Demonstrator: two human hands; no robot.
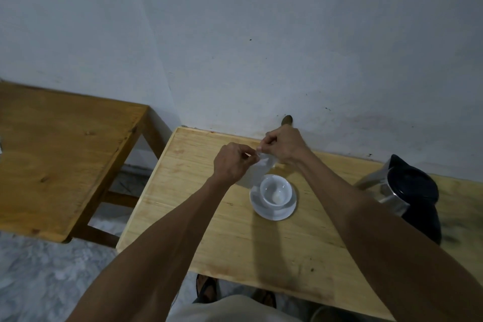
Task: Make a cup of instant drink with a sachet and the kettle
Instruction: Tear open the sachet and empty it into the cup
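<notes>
Sachet [257,168] pinched by both hands, seemingly hanging lengthwise above cup [276,190]

A pale blue-grey wall [261,34] fills the upper part of the view, scuffed and stained low down, with a corner fold running down its left side. A light wooden table [261,256] stands pushed against it. To the left stands a darker, orange-toned wooden table [60,154] with crossbars between its legs. The floor [44,282] is mottled grey-white stone. The light is dim.
</notes>
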